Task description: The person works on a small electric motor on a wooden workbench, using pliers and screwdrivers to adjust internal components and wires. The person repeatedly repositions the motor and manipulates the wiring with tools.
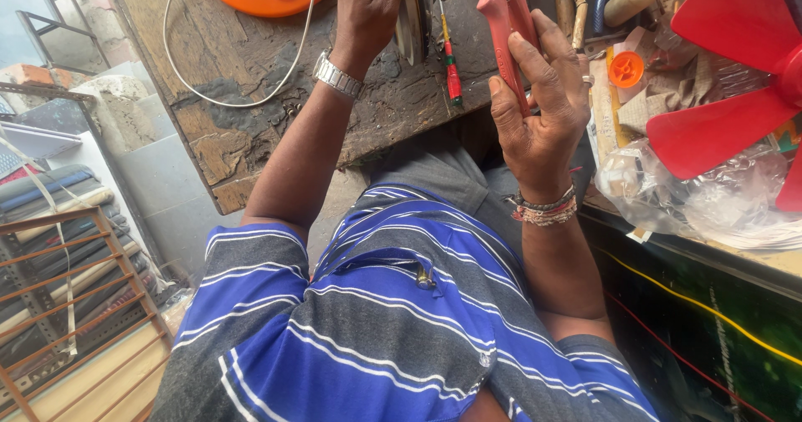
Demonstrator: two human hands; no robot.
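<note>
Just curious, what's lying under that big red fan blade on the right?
Under the red fan blade lies crumpled clear plastic wrap over cardboard scraps, with an orange cap beside them. Whatever sits deeper beneath is covered.

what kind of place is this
Likely a small repair workshop: a worn, stained wooden workbench, a loose red plastic fan blade, a red-handled screwdriver lying on the bench, and red-handled pliers in the right hand.
</note>
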